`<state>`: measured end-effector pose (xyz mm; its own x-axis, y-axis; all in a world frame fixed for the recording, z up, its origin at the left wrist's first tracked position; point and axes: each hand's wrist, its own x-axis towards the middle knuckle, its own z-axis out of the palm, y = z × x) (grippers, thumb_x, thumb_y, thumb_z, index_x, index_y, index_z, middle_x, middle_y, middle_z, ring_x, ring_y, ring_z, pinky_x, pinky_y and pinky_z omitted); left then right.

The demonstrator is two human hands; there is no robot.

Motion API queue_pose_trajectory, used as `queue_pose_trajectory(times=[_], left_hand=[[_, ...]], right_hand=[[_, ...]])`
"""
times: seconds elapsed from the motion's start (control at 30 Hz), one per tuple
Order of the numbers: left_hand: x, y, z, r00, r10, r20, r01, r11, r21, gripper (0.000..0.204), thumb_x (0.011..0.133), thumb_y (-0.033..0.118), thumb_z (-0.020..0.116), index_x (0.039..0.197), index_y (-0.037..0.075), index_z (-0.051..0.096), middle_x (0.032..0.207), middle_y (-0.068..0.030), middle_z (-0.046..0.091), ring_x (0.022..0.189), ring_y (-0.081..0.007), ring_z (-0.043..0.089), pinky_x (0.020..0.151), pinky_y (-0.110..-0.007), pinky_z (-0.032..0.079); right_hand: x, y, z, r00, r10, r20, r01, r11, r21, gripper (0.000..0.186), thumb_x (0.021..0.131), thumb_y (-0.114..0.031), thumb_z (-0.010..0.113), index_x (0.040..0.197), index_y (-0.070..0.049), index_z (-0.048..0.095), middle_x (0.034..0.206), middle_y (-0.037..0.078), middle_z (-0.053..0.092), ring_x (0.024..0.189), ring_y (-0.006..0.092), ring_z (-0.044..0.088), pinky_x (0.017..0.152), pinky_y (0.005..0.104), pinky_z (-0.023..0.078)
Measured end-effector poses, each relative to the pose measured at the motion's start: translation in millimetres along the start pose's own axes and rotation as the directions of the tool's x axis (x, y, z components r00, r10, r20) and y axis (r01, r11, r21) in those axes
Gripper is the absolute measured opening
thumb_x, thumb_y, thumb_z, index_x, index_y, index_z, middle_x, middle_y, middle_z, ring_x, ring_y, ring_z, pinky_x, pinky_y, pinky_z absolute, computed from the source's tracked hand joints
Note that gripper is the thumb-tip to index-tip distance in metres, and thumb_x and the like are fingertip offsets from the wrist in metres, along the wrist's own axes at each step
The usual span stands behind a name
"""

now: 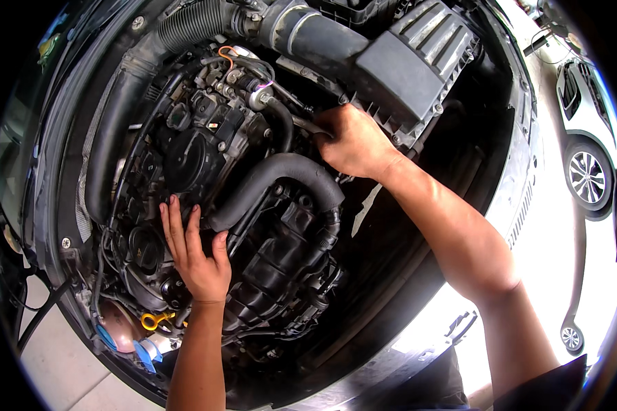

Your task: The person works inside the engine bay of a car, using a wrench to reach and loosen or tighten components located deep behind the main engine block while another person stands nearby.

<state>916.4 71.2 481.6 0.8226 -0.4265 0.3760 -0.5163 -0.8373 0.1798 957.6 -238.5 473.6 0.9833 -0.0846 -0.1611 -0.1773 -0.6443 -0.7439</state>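
My left hand (200, 264) rests flat on the engine (185, 161), fingers stretched out, just below a round black cap. It holds nothing. Beside its thumb a thick black hose (281, 171) arches over the ribbed black intake manifold (271, 264). My right hand (356, 142) is closed, reaching down between the engine and the black air filter box (408, 75). A greyish, bar-like piece shows at its fingers, but what they grip is mostly hidden. Close to that hand, a smaller black hose (281, 123) curves down from a metal fitting.
A corrugated air duct (192, 27) runs along the top left. At the lower left are a yellow dipstick handle (156, 320) and a blue reservoir cap (147, 353). The car's front edge (404, 329) curves along the right. A white car (586, 144) stands beyond.
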Motion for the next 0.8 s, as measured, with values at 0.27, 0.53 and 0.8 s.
queue_pose_trajectory(times=[0.27, 0.53, 0.8], left_hand=[[-0.8, -1.5, 1.1, 1.000, -0.001, -0.011, 0.001, 1.000, 0.001, 0.046, 0.100, 0.031, 0.054, 0.131, -0.004, 0.055, 0.153, -0.0217, 0.039, 0.145, -0.0453, 0.029, 0.117, -0.055, 0.026], [-0.5, -0.6, 0.2, 1.000, 0.006, -0.013, -0.006, 1.000, 0.030, 0.047, 0.101, 0.032, 0.054, 0.130, -0.004, 0.056, 0.153, -0.0214, 0.040, 0.144, -0.0450, 0.031, 0.116, -0.055, 0.027], [-0.4, -0.1, 0.1, 1.000, -0.016, -0.024, 0.017, 0.998, 0.057, 0.049, 0.100, 0.038, 0.055, 0.127, -0.003, 0.059, 0.151, -0.0219, 0.042, 0.142, -0.0451, 0.035, 0.114, -0.053, 0.032]], right_hand=[[0.9, -4.2, -4.8, 1.000, 0.012, 0.023, -0.010, 0.997, -0.083, 0.027, 0.072, -0.016, 0.062, 0.089, 0.001, 0.072, 0.089, 0.026, 0.069, 0.094, 0.0401, 0.067, 0.086, 0.0455, 0.053], [-3.2, -11.6, 2.1, 0.996, 0.081, 0.026, -0.079, 0.993, -0.091, 0.025, 0.072, -0.015, 0.063, 0.086, 0.003, 0.072, 0.091, 0.025, 0.070, 0.095, 0.0397, 0.068, 0.085, 0.0447, 0.055], [-10.9, -29.5, 5.7, 0.996, 0.086, 0.033, -0.080, 0.984, -0.159, 0.033, 0.087, -0.026, 0.054, 0.082, 0.001, 0.073, 0.088, 0.024, 0.070, 0.091, 0.0396, 0.068, 0.084, 0.0454, 0.055]])
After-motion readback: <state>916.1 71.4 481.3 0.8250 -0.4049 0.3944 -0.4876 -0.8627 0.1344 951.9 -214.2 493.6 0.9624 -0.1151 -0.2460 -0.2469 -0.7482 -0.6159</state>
